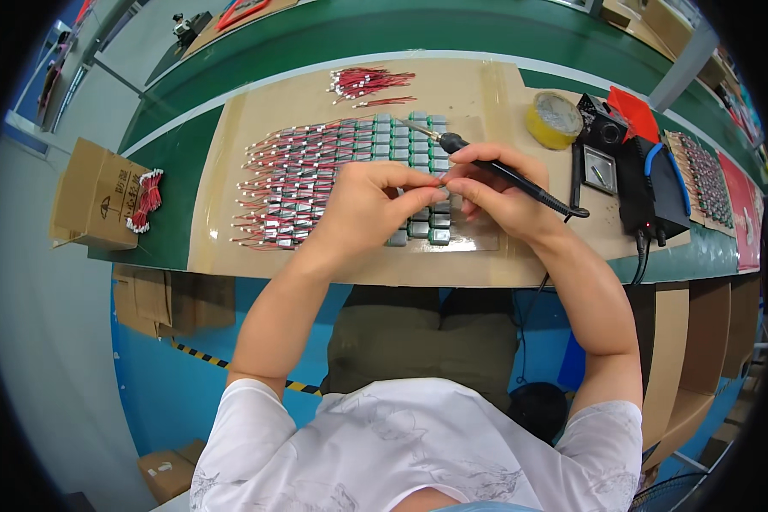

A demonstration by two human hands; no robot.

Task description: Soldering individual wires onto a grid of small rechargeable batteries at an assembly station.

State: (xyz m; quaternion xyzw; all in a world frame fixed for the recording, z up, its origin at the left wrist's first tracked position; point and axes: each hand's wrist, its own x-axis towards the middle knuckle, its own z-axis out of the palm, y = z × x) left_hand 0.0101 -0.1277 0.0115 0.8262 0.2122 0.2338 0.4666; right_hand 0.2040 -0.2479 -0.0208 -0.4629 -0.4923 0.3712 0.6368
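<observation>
My right hand [503, 189] is closed around the black handle of a soldering iron [520, 177], whose metal tip points up and to the left. My left hand [365, 203] is closed in a pinch, its thumb and forefinger meeting the right fingertips. Something small and reddish shows between them, too small to make out. Beneath both hands lie rows of small silver-grey modules with green edges [419, 146]. Those on the left carry red and black wires with white connectors [269, 183]; the right-hand columns show no wires. My hands hide part of the middle rows.
A heap of red wires [371, 83] lies behind the rows. On the right are a tape roll [555, 119], a small framed tray [600, 170], a black soldering station [657, 200] and blue-handled pliers [654, 162]. A cardboard box [102, 192] with a wire bundle [148, 200] stands left.
</observation>
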